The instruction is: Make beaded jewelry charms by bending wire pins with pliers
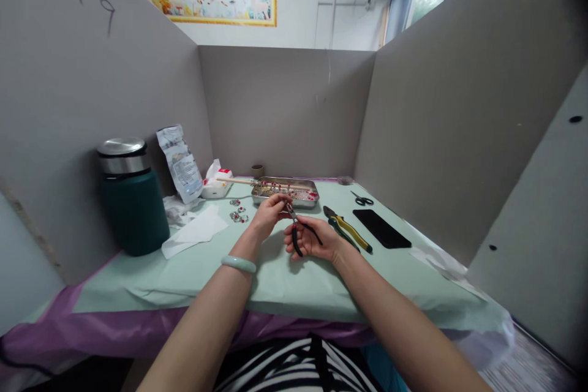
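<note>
My right hand [316, 237] is wrapped loosely around a pair of small pliers [296, 236] with black handles, their jaws pointing up and away from me. At the jaw tips, my left hand [272, 213] pinches something too small to make out. Just beyond both hands stands a metal tray [301, 202] with red and gold beads or jewelry parts in it. Left of my left hand, several small silver-and-red jewelry pieces [239, 215] lie on the pale green table cover [275, 285].
Yellow-and-green cutters [351, 233], a black phone [381, 228] and scissors [362, 199] lie to the right. A green flask [133, 208], a foil pouch [180, 165], white paper [195, 231] and a tissue pack [217, 187] are left. Grey partitions [287, 113] enclose the table.
</note>
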Motion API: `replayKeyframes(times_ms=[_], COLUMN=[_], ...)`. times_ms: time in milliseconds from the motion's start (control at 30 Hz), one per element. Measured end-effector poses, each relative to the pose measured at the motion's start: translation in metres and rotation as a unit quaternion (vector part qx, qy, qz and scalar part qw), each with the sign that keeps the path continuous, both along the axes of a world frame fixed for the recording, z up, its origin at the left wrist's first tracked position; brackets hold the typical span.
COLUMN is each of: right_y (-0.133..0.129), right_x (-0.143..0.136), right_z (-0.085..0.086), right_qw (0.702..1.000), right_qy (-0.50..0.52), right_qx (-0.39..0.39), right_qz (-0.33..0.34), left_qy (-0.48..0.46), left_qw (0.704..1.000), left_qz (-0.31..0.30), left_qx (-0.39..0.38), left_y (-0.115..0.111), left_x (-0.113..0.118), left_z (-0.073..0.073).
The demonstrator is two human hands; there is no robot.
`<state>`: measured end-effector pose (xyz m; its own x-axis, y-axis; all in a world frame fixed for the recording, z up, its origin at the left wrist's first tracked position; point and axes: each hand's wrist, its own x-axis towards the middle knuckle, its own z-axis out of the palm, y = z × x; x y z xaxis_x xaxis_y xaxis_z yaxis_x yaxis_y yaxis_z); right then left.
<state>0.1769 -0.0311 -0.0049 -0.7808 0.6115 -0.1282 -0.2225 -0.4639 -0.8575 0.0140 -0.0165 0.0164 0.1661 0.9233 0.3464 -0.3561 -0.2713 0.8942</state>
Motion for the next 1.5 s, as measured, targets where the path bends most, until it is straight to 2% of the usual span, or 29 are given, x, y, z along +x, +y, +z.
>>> replayKeyframes(times_ms=[133, 333, 500, 733, 1167, 1500], right_y=[0.0013, 0.0024, 0.0021, 0.0005, -0.0026, -0.0032], right_x=[0.0009, 0.0025, 0.0025, 0.0045, 0.0057, 0.0048], right_z=[-0.0004, -0.0006, 0.0000, 0.0026, 0.0055, 0.0050], right_qw=[1.000, 1.000, 1.000, 0.999, 0.999, 0.999], right_qy=[0.003, 0.003, 0.001, 0.007, -0.006, 0.007], right_qx=[-0.015, -0.018, -0.014, -0.023, -0.028, -0.021], right_qz=[0.006, 0.004, 0.007, 0.029, 0.037, 0.036], left_qy=[0.000, -0.017, -0.006, -0.028, -0.010, -0.020], left_qw=[1.000, 0.999, 1.000, 0.997, 0.998, 0.998], left_qz=[0.000, -0.032, -0.028, -0.070, -0.060, -0.061], left_qx=[0.000, -0.012, -0.008, -0.003, -0.011, -0.015], left_y=[0.0032, 0.0054, 0.0030, 0.0037, -0.0008, 0.0009], left_x=[-0.0002, -0.0013, -0.0017, -0.0047, -0.0051, -0.0046], left_z=[-0.0026, -0.0032, -0.0024, -0.0034, 0.0018, -0.0003])
